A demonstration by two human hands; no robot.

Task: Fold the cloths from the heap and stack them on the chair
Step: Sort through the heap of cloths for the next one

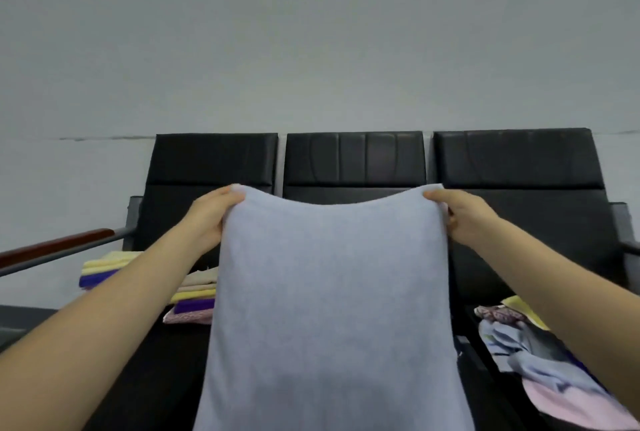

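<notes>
A pale blue-grey cloth (pixel 332 292) hangs spread out in front of me, held up by its two top corners. My left hand (pixel 211 219) pinches the top left corner and my right hand (pixel 460 219) pinches the top right corner. The cloth's lower part runs out of the bottom of the view. On the left chair seat lie two stacks of folded cloths: a yellow and purple one (pixel 102 271) and a beige, yellow, purple and pink one (pixel 194 299). The unfolded heap (pixel 540 358) of blue, pink, yellow and patterned cloths lies on the right seat.
A row of three black chairs (pixel 353 160) stands against a grey wall. A wooden-topped armrest (pixel 59 247) juts out at the left and a grey metal armrest (pixel 623 229) at the right. The held cloth hides the middle seat.
</notes>
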